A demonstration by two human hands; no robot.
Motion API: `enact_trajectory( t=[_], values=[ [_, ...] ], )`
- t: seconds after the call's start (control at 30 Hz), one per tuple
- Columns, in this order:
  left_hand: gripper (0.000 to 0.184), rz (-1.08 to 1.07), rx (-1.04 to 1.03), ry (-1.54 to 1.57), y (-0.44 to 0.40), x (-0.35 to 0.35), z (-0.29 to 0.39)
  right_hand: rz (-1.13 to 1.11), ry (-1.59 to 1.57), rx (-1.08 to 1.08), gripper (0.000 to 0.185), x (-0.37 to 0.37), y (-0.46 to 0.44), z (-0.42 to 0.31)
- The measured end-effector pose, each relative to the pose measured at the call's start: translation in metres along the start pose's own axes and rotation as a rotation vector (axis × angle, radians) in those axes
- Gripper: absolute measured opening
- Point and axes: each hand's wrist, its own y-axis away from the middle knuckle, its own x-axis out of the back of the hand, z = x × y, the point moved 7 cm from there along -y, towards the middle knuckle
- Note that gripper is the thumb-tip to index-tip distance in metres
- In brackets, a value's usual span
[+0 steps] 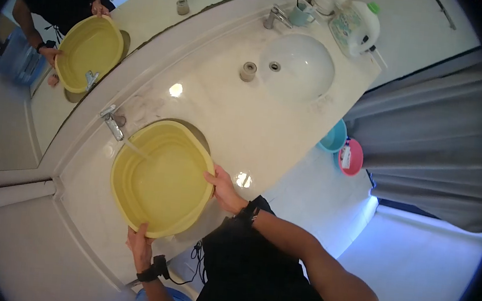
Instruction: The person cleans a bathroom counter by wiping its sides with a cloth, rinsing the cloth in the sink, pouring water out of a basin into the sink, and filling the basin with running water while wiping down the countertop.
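Right hand (228, 190) on rounded plastic basin (123, 188)

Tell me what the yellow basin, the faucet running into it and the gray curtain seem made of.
Yellow basin: probably plastic, smooth and semi-glossy, evenly colored with a rounded rim.
Faucet: likely chromed metal, judging by its bright, mirror-like highlights.
Gray curtain: apparently matte fabric, since it hangs in soft folds; fiber unclear.

L/R hands (138, 249) (227, 190) on ylw basin (122, 182)

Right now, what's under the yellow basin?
Pale counter shows around the basin. Directly beneath, the basin covers everything, so I can't tell what it rests on.
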Motion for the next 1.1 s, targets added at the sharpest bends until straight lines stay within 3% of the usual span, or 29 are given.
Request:
enact_trajectory(
  t=[0.03, 0.17, 0.23, 0.27, 0.33, 0.37, 0.43, 0.47, 0.53, 0.67, 0.77, 0.8, 0.87, 0.9, 0.97, 1.03, 1.1],
  values=[
    [0.038, 0.005, -0.005, 0.043, -0.002, 0.006, -0.004, -0.093, 0.211, 0.004, 0.025, -0.003, 0.001, 0.0],
    [0.042, -0.022, 0.041, 0.117, -0.008, 0.032, -0.012, -0.151, 0.147, 0.091, 0.025, 0.012, -0.01, 0.02],
    [0.039, -0.011, 0.026, 0.113, -0.008, 0.033, -0.002, -0.01, 0.684, 0.536, 0.029, 0.029, -0.008, 0.015],
    [0.039, -0.009, 0.022, 0.099, -0.007, 0.03, 0.002, -0.009, 0.669, 0.534, 0.029, 0.033, -0.004, 0.019],
    [0.033, 0.041, -0.092, 0.088, 0.003, 0.025, 0.018, -0.104, 1.05, 0.868, 0.036, 0.02, 0.024, 0.021],
    [0.033, 0.054, -0.097, 0.078, 0.004, 0.026, 0.022, -0.112, 1.035, 0.864, 0.036, 0.021, 0.03, 0.03],
    [0.031, -0.052, -0.096, 0.076, 0.004, 0.022, 0.027, -0.186, 0.686, 0.389, 0.035, 0.033, 0.013, 0.065],
    [0.031, -0.012, -0.111, 0.074, 0.005, 0.025, 0.028, -0.227, 0.675, 0.38, 0.035, 0.028, 0.017, 0.063],
    [0.037, -0.016, -0.057, 0.019, -0.005, 0.03, 0.02, -0.088, 0.147, -0.185, 0.041, 0.025, 0.019, 0.072],
    [0.043, -0.073, -0.047, 0.071, -0.022, 0.047, 0.003, -0.134, 0.224, -0.222, 0.06, -0.013, 0.021, 0.035],
    [0.045, -0.066, -0.092, 0.1, -0.033, 0.05, -0.011, -0.082, 0.485, 0.061, 0.064, -0.012, 0.012, 0.009],
    [0.049, -0.113, -0.064, 0.152, -0.037, 0.045, -0.016, -0.096, 0.491, 0.066, 0.064, -0.011, 0.013, 0.005],
    [0.052, -0.155, -0.041, 0.214, -0.041, 0.043, -0.019, 0.03, 1.059, 0.516, 0.055, -0.018, 0.022, -0.026],
    [0.053, -0.272, 0.032, 0.231, -0.047, 0.031, -0.019, 0.02, 1.065, 0.524, 0.055, -0.034, 0.031, -0.042],
    [0.054, -0.388, 0.096, 0.262, -0.057, 0.016, -0.018, 0.039, 0.978, 0.295, 0.049, -0.064, 0.059, -0.081],
    [0.048, -0.503, 0.237, 0.26, -0.061, -0.001, -0.024, 0.06, 1.016, 0.345, 0.048, -0.076, 0.063, -0.1],
    [0.046, -0.483, 0.249, 0.225, -0.059, -0.008, -0.02, 0.084, 1.051, 0.397, 0.047, -0.081, 0.063, -0.11]
  ],
)
